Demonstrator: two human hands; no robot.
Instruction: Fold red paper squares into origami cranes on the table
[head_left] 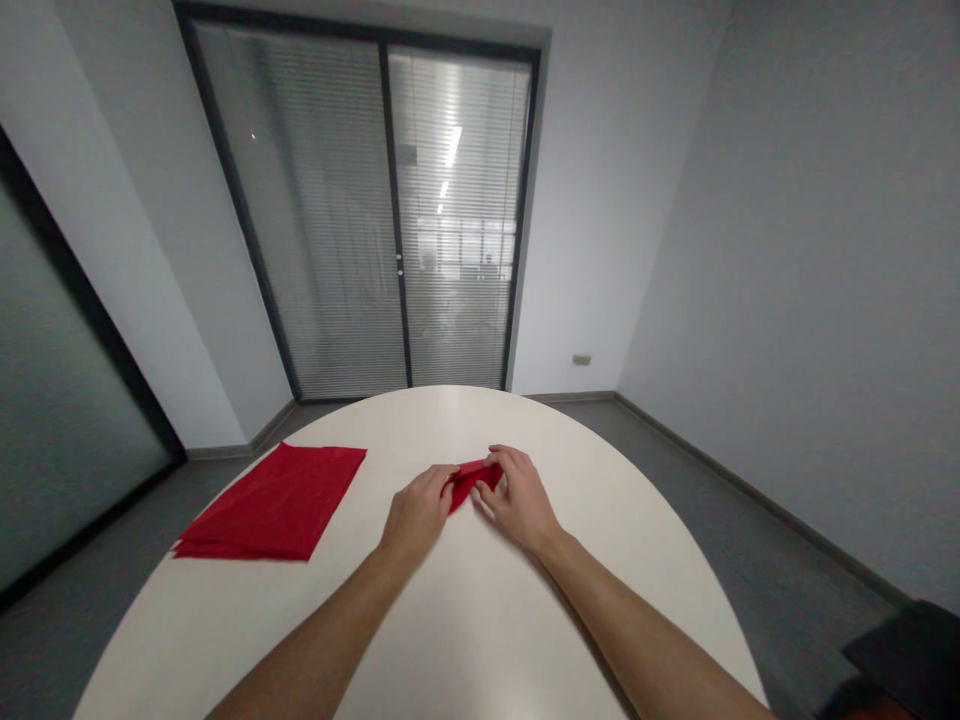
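A small folded piece of red paper (469,480) lies near the middle of the round white table (465,620). My left hand (416,512) pinches its left end with curled fingers. My right hand (517,498) holds its right side, fingers bent over the top edge. Most of the piece is hidden between the two hands. A flat stack of red sheets (274,503) lies on the table to the left, about a hand's length from my left hand.
Beyond the table stands a glass door with closed blinds (390,220). Grey floor surrounds the table. A dark object (904,650) sits at the lower right corner, off the table.
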